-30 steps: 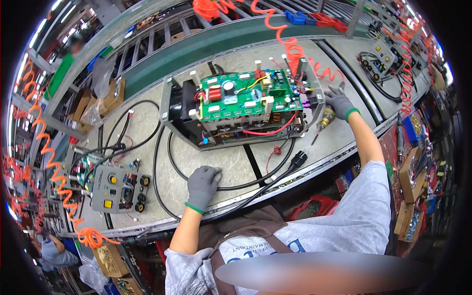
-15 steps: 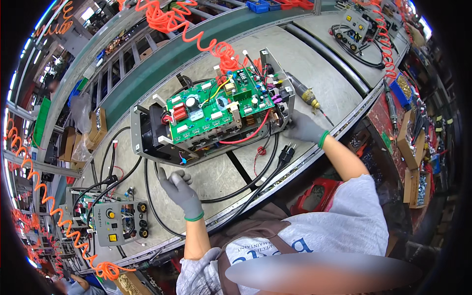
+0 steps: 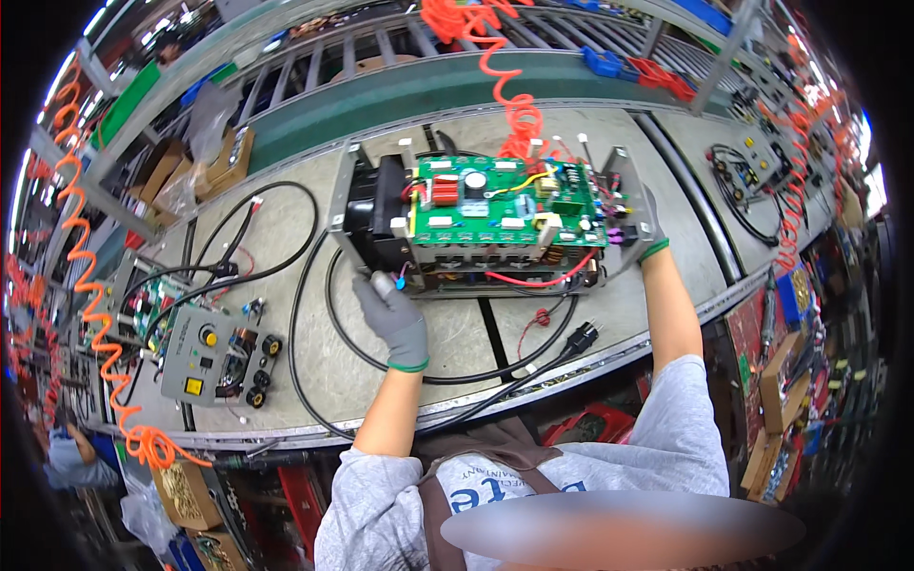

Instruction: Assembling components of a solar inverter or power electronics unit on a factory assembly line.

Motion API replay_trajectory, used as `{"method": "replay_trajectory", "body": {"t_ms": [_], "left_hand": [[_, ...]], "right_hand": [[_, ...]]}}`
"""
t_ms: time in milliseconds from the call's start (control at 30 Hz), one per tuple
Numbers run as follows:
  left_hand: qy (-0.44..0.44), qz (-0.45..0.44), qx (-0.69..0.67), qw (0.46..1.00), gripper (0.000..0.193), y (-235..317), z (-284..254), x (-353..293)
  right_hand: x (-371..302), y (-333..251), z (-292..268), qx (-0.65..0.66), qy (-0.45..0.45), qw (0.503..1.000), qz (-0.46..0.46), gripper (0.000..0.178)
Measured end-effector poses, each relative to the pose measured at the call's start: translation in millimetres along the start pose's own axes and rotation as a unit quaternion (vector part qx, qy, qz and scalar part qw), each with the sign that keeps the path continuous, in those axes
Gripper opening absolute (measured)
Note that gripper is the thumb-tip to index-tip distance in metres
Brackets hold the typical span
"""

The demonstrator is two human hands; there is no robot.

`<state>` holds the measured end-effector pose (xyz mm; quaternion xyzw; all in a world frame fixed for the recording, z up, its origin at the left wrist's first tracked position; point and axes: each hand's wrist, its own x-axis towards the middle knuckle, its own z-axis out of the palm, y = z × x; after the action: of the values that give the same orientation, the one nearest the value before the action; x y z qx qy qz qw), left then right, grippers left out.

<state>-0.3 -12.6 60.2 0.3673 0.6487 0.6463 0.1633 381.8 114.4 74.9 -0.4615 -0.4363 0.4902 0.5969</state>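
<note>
Head view only. What's changed: half a second ago we had the right hand (image 3: 653, 228) near the near right corner of the open-frame electronics unit (image 3: 495, 238); now it's around the outer side of the right end plate (image 3: 628, 186), mostly hidden. The left hand (image 3: 398, 324) has gone up to the unit's near left corner, fingertips at the lower edge. The unit also looks squarer to us than the slanted pose before, though the camera has swung too, so we can't say how much is real turning. For the work in hand, we read this as both hands now attending to the unit, one per end.

Grip: left fingers are extended, close to the frame or touching it; we can't tell whether they clamp it. Right fingers are out of sight, so we can't tell there either.

The unit sits mid-bench, on the metal bench top (image 3: 443, 328), beyond the looped black cable (image 3: 457, 382) and its plug (image 3: 581, 338). Its long axis runs left to right, roughly along the bench. The black fan (image 3: 383, 200) end points left, the end plate with connectors right, and the green circuit board (image 3: 514, 190) faces up.
</note>
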Motion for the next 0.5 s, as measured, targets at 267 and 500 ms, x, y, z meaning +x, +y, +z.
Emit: {"method": "replay_trajectory", "body": {"t_ms": [267,500], "left_hand": [[0.046,0.101,0.094,0.989,0.048,-47.3,30.6,65.2],[-0.056,0.077,0.086,0.992,0.044,-57.0,79.1,196.2]], "right_hand": [[-45.5,-5.5,46.1,0.068,-0.060,0.989,0.115,0.019],[-58.3,-7.1,61.0,-0.578,-0.264,0.730,-0.251,0.025]]}}
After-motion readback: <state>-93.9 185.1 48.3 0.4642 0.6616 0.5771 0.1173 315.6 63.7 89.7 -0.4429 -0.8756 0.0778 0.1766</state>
